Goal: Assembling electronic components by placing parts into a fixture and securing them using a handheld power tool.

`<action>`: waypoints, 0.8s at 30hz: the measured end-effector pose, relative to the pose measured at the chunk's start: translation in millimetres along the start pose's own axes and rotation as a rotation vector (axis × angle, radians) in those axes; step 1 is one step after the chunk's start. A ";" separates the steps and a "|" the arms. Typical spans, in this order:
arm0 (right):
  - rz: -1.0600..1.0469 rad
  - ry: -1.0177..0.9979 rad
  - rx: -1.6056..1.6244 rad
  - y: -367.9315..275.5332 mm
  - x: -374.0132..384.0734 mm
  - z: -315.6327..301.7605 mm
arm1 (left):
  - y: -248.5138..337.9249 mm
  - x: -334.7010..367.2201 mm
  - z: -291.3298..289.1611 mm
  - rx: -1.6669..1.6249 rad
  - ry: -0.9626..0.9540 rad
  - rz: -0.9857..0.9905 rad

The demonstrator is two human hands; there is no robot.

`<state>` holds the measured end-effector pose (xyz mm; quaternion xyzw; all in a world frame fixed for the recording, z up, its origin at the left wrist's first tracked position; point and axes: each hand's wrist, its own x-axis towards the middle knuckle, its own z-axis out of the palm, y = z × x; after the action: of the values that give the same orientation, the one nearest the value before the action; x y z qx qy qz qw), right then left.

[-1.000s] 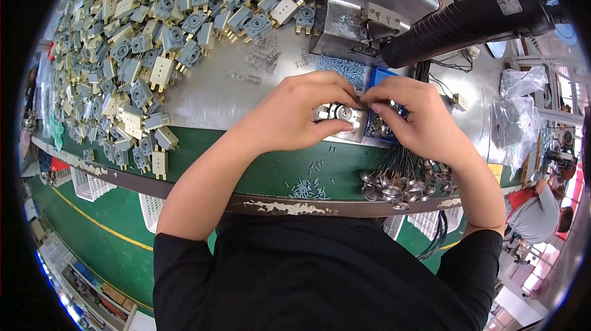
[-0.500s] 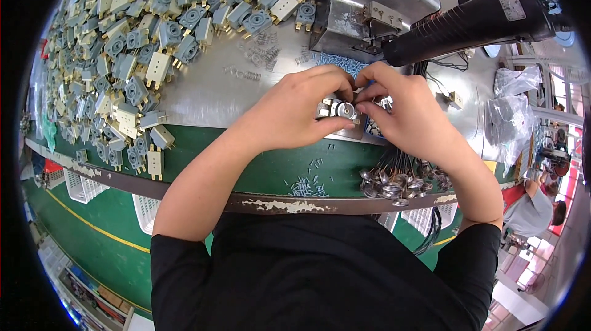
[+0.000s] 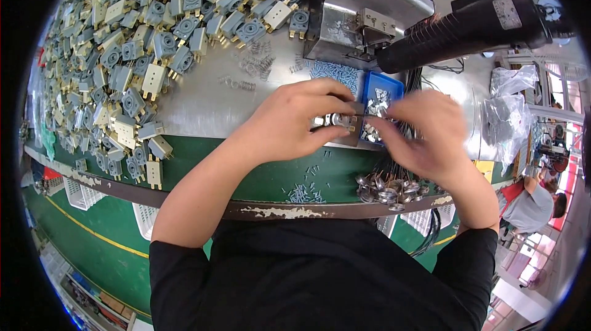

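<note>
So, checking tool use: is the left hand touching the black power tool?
Apart: the head view shows a gap between the left hand and the black tool.

Lighting is bright; steel tabletop (image 3: 200, 109) shows soft glare. Right hand (image 3: 426, 131) is motion-blurred. Fisheye distortion bends bench edge (image 3: 280, 211); corners dark.
</note>
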<state>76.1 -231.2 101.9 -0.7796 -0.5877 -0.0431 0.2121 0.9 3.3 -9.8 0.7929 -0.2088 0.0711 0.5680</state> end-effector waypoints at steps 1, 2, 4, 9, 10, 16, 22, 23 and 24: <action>-0.057 0.149 0.147 3.4 -4.9 -21.3 | 1.4 0.0 -2.9 0.006 0.007 -0.006; -0.110 0.294 0.297 5.6 -8.5 -36.4 | 5.4 -0.6 -4.9 0.012 0.005 -0.024; 0.016 0.937 0.203 26.6 0.6 -42.4 | 9.2 7.9 -0.2 -0.011 -0.021 -0.009; 0.334 0.678 0.806 62.5 26.2 -15.3 | 3.3 3.4 -2.0 0.000 -0.008 0.000; 0.314 0.496 0.870 65.4 28.2 -16.5 | 2.9 4.1 -1.7 0.002 -0.005 0.010; 0.459 0.450 1.126 41.7 71.3 -5.5 | 3.4 2.6 -1.3 0.002 -0.004 0.010; 0.245 0.694 1.194 62.1 80.8 -17.7 | 4.8 4.8 -2.5 0.016 -0.013 0.011; 0.273 0.743 1.148 63.5 83.6 -16.9 | 5.4 5.6 -2.7 0.017 -0.016 0.012; 0.301 0.789 1.104 64.3 86.5 -15.2 | 5.5 5.7 -3.2 0.019 -0.019 0.010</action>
<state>165.4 -173.4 125.1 -0.5566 -0.2880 0.0118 0.7792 4.2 3.4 -2.0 0.7979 -0.2173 0.0686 0.5581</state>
